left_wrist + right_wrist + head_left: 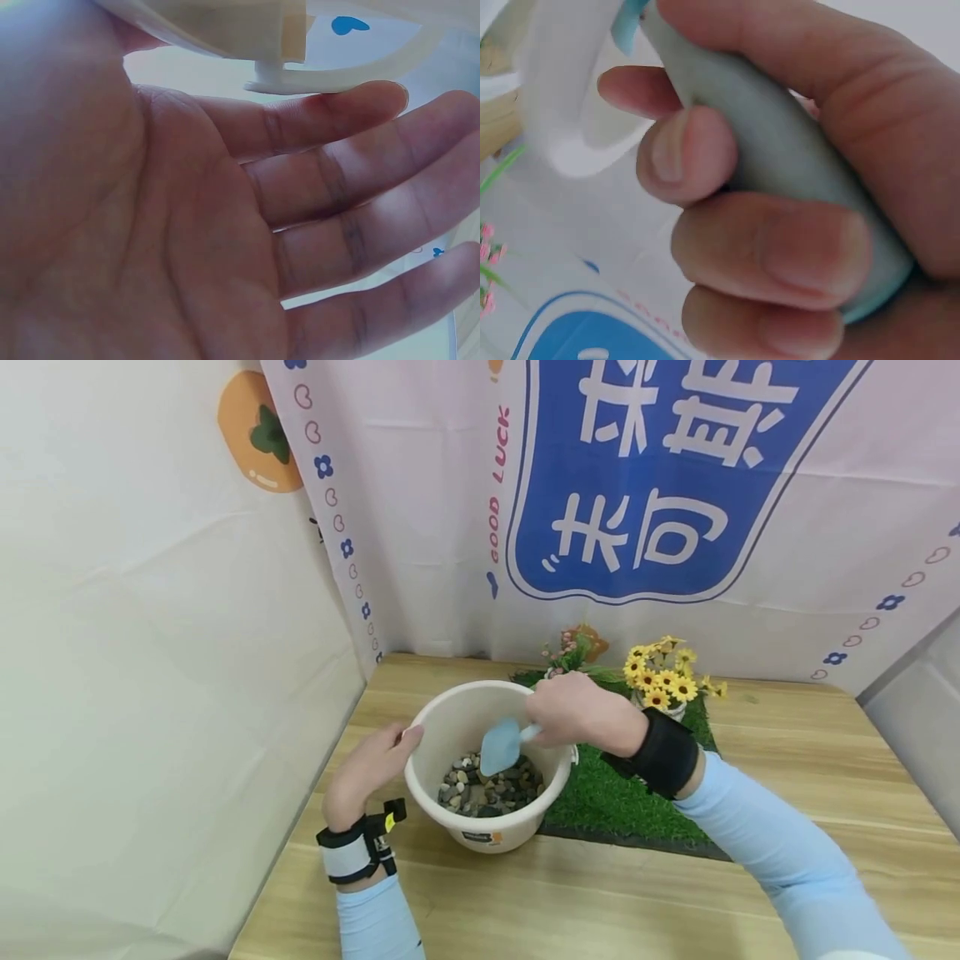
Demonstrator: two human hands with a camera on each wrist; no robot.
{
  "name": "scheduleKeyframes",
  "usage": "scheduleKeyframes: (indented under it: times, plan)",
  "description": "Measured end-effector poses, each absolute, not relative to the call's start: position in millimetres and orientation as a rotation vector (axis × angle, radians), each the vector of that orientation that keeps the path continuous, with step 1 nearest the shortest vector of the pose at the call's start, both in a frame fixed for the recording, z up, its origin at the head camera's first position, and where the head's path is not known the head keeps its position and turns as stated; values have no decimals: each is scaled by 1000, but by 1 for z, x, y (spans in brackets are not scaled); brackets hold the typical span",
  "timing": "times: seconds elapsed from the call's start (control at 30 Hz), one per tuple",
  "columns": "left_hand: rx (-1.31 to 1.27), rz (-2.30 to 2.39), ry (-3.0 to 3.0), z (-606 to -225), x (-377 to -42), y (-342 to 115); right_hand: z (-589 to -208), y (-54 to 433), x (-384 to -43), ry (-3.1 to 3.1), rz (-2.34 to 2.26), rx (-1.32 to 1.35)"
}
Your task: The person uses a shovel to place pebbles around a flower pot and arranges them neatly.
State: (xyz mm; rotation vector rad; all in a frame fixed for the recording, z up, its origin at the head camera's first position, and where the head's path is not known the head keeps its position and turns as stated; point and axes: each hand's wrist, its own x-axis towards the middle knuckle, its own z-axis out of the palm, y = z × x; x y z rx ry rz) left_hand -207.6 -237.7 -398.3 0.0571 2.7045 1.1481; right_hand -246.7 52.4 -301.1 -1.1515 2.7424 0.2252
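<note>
A white bucket [438, 727] stands on the wooden table with grey and brown pebbles [472, 789] in its bottom. My left hand [378, 764] holds the bucket's left rim between thumb and index finger; in the left wrist view its other fingers extend nearly straight below the bucket's handle [330, 79]. Inside the bucket, just over the pebbles, is the light blue blade of a small trowel [500, 747]. My right hand [577, 712], above the right rim, grips the trowel by its thick pale handle [757, 127], with fingers curled round it. The blade's tip may touch the pebbles; I cannot tell.
Green artificial turf [630, 802] lies right of the bucket on the table [795, 793]. A pot of yellow flowers [663, 677] and some pink flowers [566, 652] stand at its back. White cloth with a blue printed sign [630, 468] hangs behind, and a white wall [150, 652] rises at left.
</note>
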Motion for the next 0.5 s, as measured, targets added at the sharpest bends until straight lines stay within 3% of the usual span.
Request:
scheduleKeyframes:
  times: [0.5]
  plan:
    - [33,1161,2674,-398,-208,-238,-335,25,-236,2689,328,-1316]
